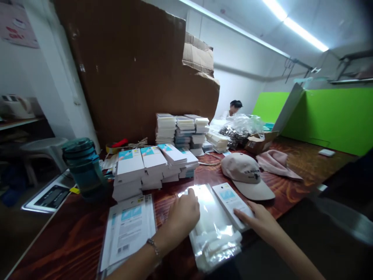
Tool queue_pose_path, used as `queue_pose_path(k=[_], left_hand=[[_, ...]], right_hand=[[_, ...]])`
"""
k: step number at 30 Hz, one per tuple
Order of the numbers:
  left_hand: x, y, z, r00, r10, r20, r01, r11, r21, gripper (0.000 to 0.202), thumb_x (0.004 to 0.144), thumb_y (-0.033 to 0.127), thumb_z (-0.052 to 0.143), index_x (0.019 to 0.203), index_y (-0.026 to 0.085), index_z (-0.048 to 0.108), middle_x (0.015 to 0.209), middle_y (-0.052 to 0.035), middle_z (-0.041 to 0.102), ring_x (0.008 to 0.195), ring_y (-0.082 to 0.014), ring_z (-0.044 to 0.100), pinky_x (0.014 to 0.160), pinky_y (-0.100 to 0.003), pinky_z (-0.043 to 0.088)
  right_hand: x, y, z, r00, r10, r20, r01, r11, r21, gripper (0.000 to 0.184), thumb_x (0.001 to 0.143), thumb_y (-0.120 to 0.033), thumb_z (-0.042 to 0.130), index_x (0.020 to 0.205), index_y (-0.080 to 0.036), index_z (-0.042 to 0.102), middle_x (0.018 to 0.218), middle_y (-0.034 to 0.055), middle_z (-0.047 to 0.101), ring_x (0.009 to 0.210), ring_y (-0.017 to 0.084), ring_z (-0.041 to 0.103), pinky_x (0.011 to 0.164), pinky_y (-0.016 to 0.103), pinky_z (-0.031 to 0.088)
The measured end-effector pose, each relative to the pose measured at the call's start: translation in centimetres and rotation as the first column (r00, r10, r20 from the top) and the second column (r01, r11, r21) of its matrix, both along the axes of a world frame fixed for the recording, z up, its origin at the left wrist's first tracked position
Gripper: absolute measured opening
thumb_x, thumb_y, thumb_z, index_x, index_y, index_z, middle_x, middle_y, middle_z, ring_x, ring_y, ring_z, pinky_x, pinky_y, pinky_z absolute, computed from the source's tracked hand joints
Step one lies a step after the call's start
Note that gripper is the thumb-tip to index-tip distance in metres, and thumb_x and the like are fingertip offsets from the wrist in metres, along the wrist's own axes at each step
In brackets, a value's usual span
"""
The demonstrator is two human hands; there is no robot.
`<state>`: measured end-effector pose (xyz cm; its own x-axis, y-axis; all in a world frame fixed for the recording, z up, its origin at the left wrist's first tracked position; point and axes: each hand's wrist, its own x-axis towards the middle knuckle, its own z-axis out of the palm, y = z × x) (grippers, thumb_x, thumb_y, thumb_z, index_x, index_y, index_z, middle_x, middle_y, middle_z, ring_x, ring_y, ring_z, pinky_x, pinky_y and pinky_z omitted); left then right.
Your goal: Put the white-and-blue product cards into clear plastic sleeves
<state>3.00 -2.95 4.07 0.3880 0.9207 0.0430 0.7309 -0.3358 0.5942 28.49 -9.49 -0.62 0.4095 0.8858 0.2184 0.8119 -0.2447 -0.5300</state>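
Observation:
My left hand is closed over the upper left edge of a stack of clear plastic bags; its fingertips are partly hidden. In my right hand is a white and blue printed card, gripped by its lower right side, thumb on top. The card lies at the right edge of the bag stack. Left of my left wrist, several bagged cards overlap on the table. Behind them stand piles of white cards with blue printed ends.
A beige cap and a pink cloth lie at the right. A teal bottle stands at the left edge. Tall stacks of packs rise before a cardboard sheet. A person sits beyond a plastic heap.

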Motion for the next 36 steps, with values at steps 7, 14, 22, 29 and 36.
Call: queue_pose_path(k=[7,14,22,29,36], left_hand=[[0.3,-0.2,2.4,0.872,-0.019,0.488,0.014,1.0,0.014,0.027,0.094,0.037,0.035,0.112,0.023,0.05,0.091,-0.0082,0.071,0.087,-0.0201,0.068,0.075,-0.028,0.048],[0.5,-0.5,4.8,0.457,0.241,0.856,0.06,0.952,-0.3,0.033,0.088,0.037,0.054,0.116,0.019,0.051,0.095,-0.0115,0.073,0.09,-0.0205,0.07,0.085,-0.032,0.052],[0.6,0.0,4.9,0.303,0.395,0.867,0.105,0.89,-0.443,0.025,0.088,0.022,0.057,0.112,0.015,0.059,0.104,-0.0126,0.072,0.099,-0.0178,0.068,0.093,-0.029,0.053],[0.8,-0.6,5.6,0.233,0.445,0.865,0.067,0.88,-0.471,0.015,0.086,0.017,0.06,0.101,0.015,0.062,0.094,-0.0101,0.075,0.088,-0.0157,0.071,0.085,-0.024,0.056],[0.7,-0.6,5.9,0.129,0.447,0.885,0.039,0.89,-0.455,0.023,0.083,0.011,0.062,0.106,0.016,0.063,0.092,-0.0079,0.075,0.087,-0.0147,0.071,0.09,-0.028,0.055]], right_hand=[[-0.7,-0.8,-1.5,0.984,-0.003,-0.176,0.016,0.997,0.074,0.058,0.074,-0.055,0.058,0.115,-0.015,0.064,0.113,0.0144,0.067,0.106,0.033,0.06,0.093,0.042,0.043],[-0.9,-1.0,-1.3,0.911,-0.153,-0.384,0.223,0.964,0.145,0.053,0.077,-0.055,0.054,0.114,-0.018,0.064,0.105,0.0097,0.071,0.094,0.027,0.067,0.079,0.034,0.052],[-1.4,-1.1,-1.2,0.877,-0.259,-0.404,0.352,0.919,0.177,0.049,0.075,-0.056,0.055,0.104,-0.02,0.068,0.09,0.0089,0.073,0.08,0.028,0.068,0.073,0.036,0.051],[-1.6,-1.1,-2.2,0.904,-0.247,-0.349,0.34,0.911,0.233,0.048,0.077,-0.056,0.052,0.107,-0.022,0.066,0.104,0.0091,0.069,0.091,0.029,0.064,0.084,0.038,0.046],[-1.9,-1.7,-2.0,0.881,-0.251,-0.401,0.356,0.91,0.213,0.046,0.077,-0.059,0.053,0.106,-0.025,0.066,0.095,0.0056,0.072,0.082,0.026,0.066,0.076,0.035,0.049]])
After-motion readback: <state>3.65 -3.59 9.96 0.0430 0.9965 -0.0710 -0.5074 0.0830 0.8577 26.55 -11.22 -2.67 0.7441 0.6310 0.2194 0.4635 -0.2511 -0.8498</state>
